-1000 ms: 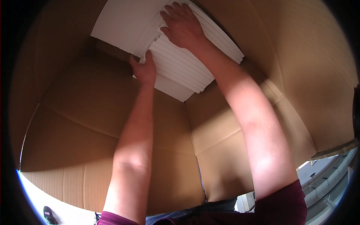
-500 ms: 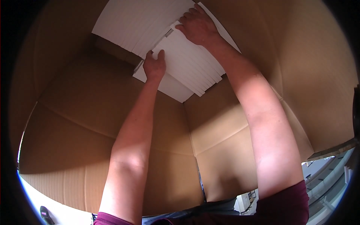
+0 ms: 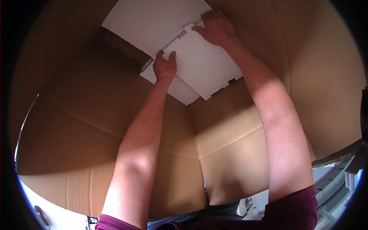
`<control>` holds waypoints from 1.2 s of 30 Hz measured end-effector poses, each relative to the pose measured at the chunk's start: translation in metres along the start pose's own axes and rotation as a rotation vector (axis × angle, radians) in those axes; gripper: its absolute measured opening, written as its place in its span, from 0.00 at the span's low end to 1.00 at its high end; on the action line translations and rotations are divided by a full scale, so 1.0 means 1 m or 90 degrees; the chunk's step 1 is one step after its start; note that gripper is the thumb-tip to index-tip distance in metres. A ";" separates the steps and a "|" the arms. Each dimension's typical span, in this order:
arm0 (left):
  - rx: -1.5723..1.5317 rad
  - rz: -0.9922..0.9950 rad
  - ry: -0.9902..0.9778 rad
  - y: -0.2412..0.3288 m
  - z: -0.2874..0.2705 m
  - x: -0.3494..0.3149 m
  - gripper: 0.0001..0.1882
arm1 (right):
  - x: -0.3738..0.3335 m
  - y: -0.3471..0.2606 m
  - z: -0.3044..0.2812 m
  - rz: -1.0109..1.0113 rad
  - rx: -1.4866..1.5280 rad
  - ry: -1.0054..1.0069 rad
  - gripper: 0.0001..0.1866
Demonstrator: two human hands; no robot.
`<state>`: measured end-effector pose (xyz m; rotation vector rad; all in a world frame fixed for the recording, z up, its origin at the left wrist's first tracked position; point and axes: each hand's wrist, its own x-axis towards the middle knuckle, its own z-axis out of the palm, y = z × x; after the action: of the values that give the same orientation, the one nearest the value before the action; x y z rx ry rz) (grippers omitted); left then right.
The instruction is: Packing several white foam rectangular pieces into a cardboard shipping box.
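Deep inside a large brown cardboard box [image 3: 230, 142], flat white pieces [image 3: 207, 63] lie in an overlapping, fanned row. My left hand [image 3: 165, 69] is at the left end of this row, thumb on top and fingers bent over its far edge. At the other end, my right hand [image 3: 218, 28] grips the row's far right corner, its thumb lying on the top pieces. The fingertips of both hands are partly hidden by the edge. Beyond them lies a second batch of white sheets [image 3: 153, 27], separated from the near row by a narrow dark gap.
Tall creased cardboard walls [image 3: 322, 76] surround my arms on all sides. A dark recess [image 3: 124, 48] shows left of the far sheets. Outside the box, at the lower right, grey curved structures [image 3: 329, 203] are seen. A dark object [image 3: 40, 214] is at the lower left.
Both hands have shifted slightly right, the right hand also a little nearer. The white strip that showed beyond my right wrist is no longer seen. The view has shifted a little too.
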<state>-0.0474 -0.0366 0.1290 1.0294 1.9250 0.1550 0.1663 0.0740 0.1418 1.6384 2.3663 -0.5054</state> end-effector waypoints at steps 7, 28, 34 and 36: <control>-0.026 -0.018 -0.024 0.002 -0.003 0.000 0.34 | 0.003 0.001 -0.002 -0.008 -0.028 -0.020 0.33; -0.025 0.016 -0.045 -0.012 0.002 0.006 0.32 | -0.004 -0.059 0.012 -0.064 0.037 -0.145 0.19; 0.028 0.056 0.008 -0.010 0.005 0.005 0.31 | -0.021 -0.087 0.030 -0.103 0.179 -0.001 0.16; 0.010 0.031 -0.057 -0.009 -0.003 0.010 0.31 | -0.025 -0.094 0.031 -0.096 0.180 0.016 0.14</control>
<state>-0.0574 -0.0345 0.1197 1.0766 1.8239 0.1191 0.0869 0.0105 0.1369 1.5863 2.5454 -0.8891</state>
